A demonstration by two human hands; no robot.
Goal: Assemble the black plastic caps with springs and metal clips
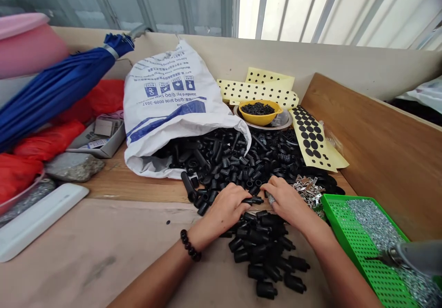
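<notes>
My left hand (228,206) pinches a small black plastic tube (253,200) at the edge of a heap of black tubes (241,160). A dark bead bracelet (189,246) circles that wrist. Facing it, my right hand (286,202) has its fingers curled and holds a small grey metal piece at the tube's end. Below both hands lies a smaller pile of black tube parts (267,252). The big heap spills from a white printed sack (169,110) lying on its side. Shiny metal clips (309,190) lie just right of my right hand.
A green perforated tray (362,248) of small metal bits sits at the right, a tool tip (397,257) over it. A yellow bowl (259,112), yellow dotted sheets (312,137), a blue umbrella (58,87), red bags (44,142), a stone (74,165) and a white tray (37,218) surround the bench.
</notes>
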